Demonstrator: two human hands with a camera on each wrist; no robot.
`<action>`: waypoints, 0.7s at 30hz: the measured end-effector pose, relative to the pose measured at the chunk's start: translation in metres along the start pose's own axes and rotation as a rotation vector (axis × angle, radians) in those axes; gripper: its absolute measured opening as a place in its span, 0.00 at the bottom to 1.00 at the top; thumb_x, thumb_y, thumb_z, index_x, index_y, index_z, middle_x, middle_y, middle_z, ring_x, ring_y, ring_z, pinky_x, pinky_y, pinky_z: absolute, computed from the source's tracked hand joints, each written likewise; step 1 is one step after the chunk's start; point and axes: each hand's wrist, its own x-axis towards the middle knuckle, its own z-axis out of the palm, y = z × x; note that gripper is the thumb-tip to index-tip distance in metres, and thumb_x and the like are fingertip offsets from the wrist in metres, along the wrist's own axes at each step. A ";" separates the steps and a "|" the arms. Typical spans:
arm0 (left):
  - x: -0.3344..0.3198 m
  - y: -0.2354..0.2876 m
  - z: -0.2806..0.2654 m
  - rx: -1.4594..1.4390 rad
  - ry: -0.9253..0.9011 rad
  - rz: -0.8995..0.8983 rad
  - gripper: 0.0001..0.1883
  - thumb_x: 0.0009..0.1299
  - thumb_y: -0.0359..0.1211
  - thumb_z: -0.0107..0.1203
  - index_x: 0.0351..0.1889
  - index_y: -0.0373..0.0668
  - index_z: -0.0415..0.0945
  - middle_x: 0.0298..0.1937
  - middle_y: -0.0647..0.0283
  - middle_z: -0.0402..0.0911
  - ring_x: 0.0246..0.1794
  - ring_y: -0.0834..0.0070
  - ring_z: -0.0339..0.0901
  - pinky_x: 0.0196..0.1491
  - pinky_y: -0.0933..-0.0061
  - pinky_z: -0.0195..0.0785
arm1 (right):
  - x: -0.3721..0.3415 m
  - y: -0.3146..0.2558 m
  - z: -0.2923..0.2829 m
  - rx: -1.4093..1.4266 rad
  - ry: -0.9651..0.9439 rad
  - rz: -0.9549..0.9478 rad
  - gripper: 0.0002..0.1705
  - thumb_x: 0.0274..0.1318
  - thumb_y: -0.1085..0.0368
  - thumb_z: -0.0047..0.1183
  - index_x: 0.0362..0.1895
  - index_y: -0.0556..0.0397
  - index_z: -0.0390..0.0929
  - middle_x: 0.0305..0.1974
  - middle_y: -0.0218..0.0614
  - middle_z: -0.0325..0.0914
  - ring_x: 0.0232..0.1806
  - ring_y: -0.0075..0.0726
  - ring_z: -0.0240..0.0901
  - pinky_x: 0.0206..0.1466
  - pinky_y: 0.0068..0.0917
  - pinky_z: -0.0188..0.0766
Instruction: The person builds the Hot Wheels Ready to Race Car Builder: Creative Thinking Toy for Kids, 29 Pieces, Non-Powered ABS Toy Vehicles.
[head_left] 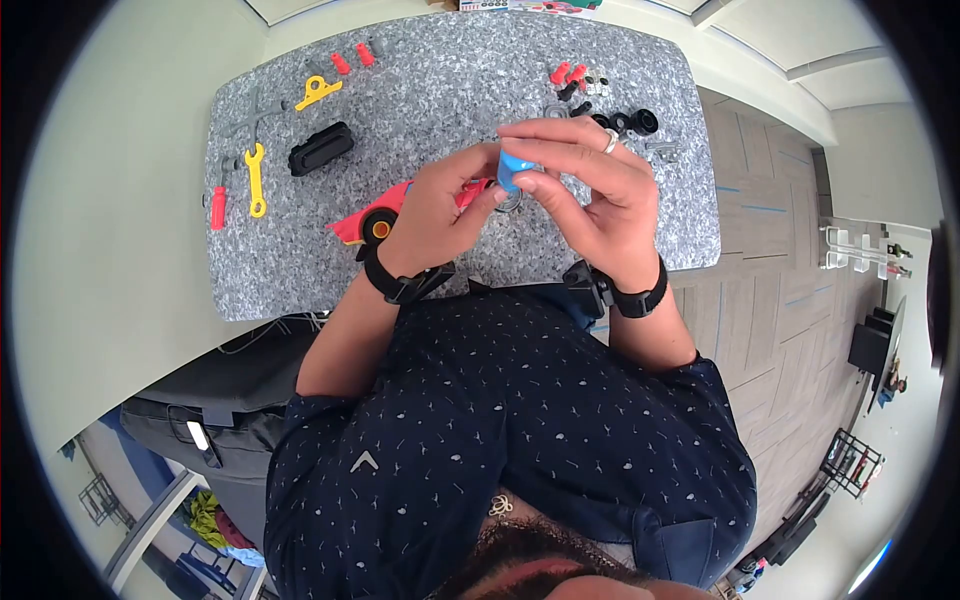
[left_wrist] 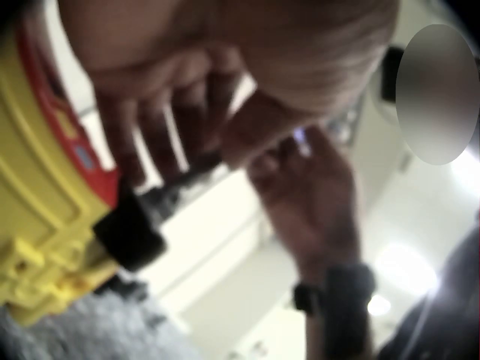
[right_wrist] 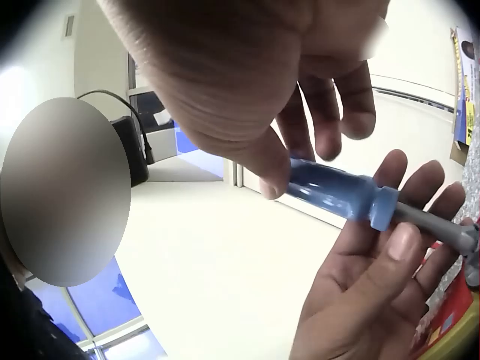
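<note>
Blue plastic made up the handle (right_wrist: 330, 191) of the screwdriver (head_left: 513, 168), which was above the near half of the speckled grey table (head_left: 440, 105). The right hand (head_left: 612, 195) pinched the end of that handle between thumb and fingertips, its other fingers extended. The left hand (head_left: 435, 212) was narrowed about the tool where the handle met the grey shaft (right_wrist: 431, 221), its thumb at the collar and its fingers around the shaft.

Below the left hand sat the red toy car (head_left: 399, 196), partly hidden by it, with a black wheel (head_left: 379, 227) around a yellow hub. The left wrist view was blurred, but showed yellow plastic on the car.

Toward the table's left side lay a red-handled tool (head_left: 218, 207), a yellow wrench (head_left: 256, 182), a grey cross-shaped tool (head_left: 254, 119), a yellow part (head_left: 318, 92) and a black object (head_left: 321, 148). Two red pieces (head_left: 353, 59) were near the far left corner. On the right were more red pieces (head_left: 568, 73), black wheels (head_left: 643, 122) and small grey parts (head_left: 662, 152). A box (head_left: 530, 5) stood at the far edge.
</note>
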 end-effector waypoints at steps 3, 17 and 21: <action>0.003 0.008 0.003 -0.030 0.013 -0.012 0.24 0.78 0.24 0.67 0.71 0.35 0.80 0.54 0.54 0.92 0.56 0.67 0.91 0.61 0.65 0.83 | -0.002 -0.009 -0.001 0.010 0.027 0.093 0.17 0.60 0.66 0.80 0.54 0.51 0.94 0.59 0.41 0.92 0.47 0.36 0.89 0.48 0.30 0.84; 0.001 0.001 0.000 0.036 -0.004 -0.001 0.24 0.77 0.24 0.67 0.71 0.35 0.81 0.54 0.53 0.92 0.54 0.65 0.91 0.59 0.66 0.83 | -0.003 -0.008 0.005 0.173 0.011 0.114 0.19 0.62 0.68 0.79 0.57 0.52 0.95 0.56 0.40 0.93 0.38 0.27 0.85 0.39 0.25 0.81; 0.000 0.006 0.002 0.076 0.005 -0.004 0.23 0.77 0.24 0.66 0.71 0.36 0.81 0.53 0.54 0.92 0.51 0.66 0.91 0.56 0.66 0.82 | -0.007 0.001 0.003 0.088 0.011 0.057 0.20 0.62 0.70 0.78 0.59 0.53 0.94 0.58 0.41 0.92 0.36 0.25 0.83 0.38 0.24 0.80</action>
